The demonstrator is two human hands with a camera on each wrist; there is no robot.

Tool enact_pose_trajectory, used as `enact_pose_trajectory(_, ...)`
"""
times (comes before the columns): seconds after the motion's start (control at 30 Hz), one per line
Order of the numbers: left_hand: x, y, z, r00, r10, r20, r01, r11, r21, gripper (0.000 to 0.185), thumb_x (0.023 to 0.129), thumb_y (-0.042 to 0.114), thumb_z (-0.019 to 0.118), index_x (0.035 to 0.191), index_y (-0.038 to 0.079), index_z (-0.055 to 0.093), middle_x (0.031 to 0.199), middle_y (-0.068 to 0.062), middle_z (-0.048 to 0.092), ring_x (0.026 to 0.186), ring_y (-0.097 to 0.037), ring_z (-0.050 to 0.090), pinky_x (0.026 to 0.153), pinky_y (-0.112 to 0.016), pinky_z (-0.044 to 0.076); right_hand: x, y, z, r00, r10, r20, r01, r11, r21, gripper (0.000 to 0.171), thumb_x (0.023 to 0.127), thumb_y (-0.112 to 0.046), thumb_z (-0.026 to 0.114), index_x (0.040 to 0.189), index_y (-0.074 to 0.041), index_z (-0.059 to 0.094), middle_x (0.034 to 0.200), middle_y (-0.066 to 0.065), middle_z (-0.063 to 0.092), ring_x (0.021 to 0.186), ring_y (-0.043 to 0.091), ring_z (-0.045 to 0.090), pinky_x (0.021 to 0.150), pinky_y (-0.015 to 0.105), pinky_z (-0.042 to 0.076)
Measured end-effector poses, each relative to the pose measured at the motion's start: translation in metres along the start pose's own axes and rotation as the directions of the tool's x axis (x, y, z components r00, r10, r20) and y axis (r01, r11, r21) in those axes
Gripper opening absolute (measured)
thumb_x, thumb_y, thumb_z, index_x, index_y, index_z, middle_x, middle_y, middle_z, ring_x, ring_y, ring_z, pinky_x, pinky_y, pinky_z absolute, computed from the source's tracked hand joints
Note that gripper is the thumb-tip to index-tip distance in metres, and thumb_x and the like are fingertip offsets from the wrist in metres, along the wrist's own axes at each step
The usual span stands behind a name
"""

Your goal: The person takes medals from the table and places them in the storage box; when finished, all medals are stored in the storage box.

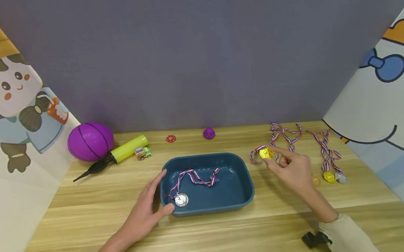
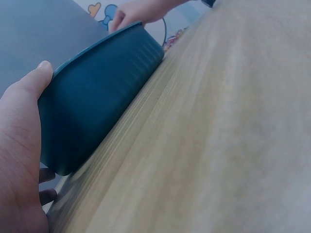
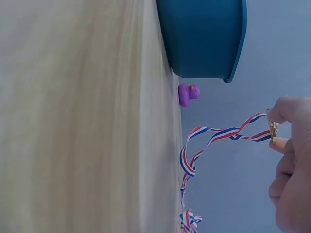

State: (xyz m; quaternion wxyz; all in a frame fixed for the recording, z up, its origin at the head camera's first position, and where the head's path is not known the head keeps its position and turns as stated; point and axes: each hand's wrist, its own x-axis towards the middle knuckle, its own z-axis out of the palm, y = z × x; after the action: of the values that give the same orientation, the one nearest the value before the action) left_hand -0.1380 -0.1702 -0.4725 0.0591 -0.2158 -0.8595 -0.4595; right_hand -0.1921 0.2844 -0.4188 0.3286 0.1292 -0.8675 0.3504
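Gold medal pinched in raised right hand.

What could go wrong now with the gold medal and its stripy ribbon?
The right hand pinches the round gold medal lifted off the wooden table, its red, white and blue ribbon trailing down; the ribbon might snag the other ribbons lying nearby. The left hand only rests against the dark blue plastic tray, which may slide.
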Motion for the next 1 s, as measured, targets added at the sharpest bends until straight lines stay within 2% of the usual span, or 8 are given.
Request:
enact_pose_trajectory(0.2,0.001,0.001,-0.001,1.0,0.016,-0.001,-0.016,1.0,-0.006,0.095,0.101,0.032,0.08,0.178,0.029,0.025,0.176,-0.018,0.037,0.155,-0.054,0.039,0.116,-0.087,0.032,0.006,-0.006,-0.001,1.0,0.018,-0.017,-0.017,0.999,0.041,0.031,0.081,-0.001,0.092,0.111,0.005,0.085,0.055,-0.01,0.036,0.053,-0.006,0.026,0.057,0.015,0.031)
enact_pose_trajectory(0.33,-0.001,0.001,-0.002,1.0,-0.003,0.001,0.003,1.0,-0.015,0.095,0.101,0.031,0.08,0.178,0.03,0.025,0.177,-0.019,0.035,0.156,-0.055,0.037,0.116,-0.088,0.03,0.013,-0.014,-0.005,0.999,0.03,-0.029,-0.029,0.998,0.064,0.028,0.082,0.002,0.091,0.109,0.004,0.085,0.056,-0.008,0.036,0.053,-0.006,0.026,0.057,0.015,0.03)
enact_pose_trajectory(0.47,-0.001,0.001,-0.001,1.0,-0.011,-0.001,0.011,1.0,-0.018,0.095,0.101,0.031,0.08,0.178,0.032,0.025,0.177,-0.019,0.034,0.157,-0.056,0.036,0.116,-0.088,0.029,0.022,-0.023,-0.012,0.998,0.048,-0.047,-0.045,0.997,0.065,0.026,0.083,0.0,0.09,0.109,0.003,0.086,0.056,-0.007,0.038,0.053,-0.005,0.026,0.059,0.016,0.031)
enact_pose_trajectory(0.6,-0.001,0.0,-0.001,1.0,-0.004,-0.004,0.004,1.0,-0.018,0.095,0.1,0.029,0.081,0.178,0.031,0.025,0.177,-0.018,0.035,0.157,-0.055,0.036,0.117,-0.088,0.029,0.026,-0.032,-0.019,0.997,0.061,-0.055,-0.057,0.996,0.07,0.027,0.085,-0.001,0.09,0.111,0.001,0.086,0.054,-0.008,0.038,0.048,-0.007,0.026,0.055,0.017,0.03)
enact_pose_trajectory(0.87,-0.001,-0.001,0.0,1.0,0.022,-0.012,-0.022,1.0,0.004,0.095,0.1,0.032,0.081,0.178,0.029,0.026,0.177,-0.019,0.036,0.156,-0.053,0.038,0.117,-0.086,0.03,0.032,-0.045,-0.025,0.993,-0.021,-0.12,0.035,0.992,0.118,0.031,0.082,0.005,0.089,0.112,0.002,0.086,0.053,-0.007,0.032,0.052,-0.009,0.021,0.051,0.021,0.023)
enact_pose_trajectory(1.0,-0.001,-0.001,0.0,1.0,0.025,-0.013,-0.025,1.0,0.001,0.095,0.1,0.033,0.081,0.178,0.029,0.027,0.176,-0.019,0.037,0.156,-0.053,0.039,0.118,-0.085,0.031,0.036,-0.051,-0.027,0.989,-0.031,-0.143,0.049,0.991,0.128,0.033,0.082,0.006,0.09,0.114,0.001,0.086,0.053,-0.006,0.032,0.053,-0.009,0.02,0.052,0.022,0.024)
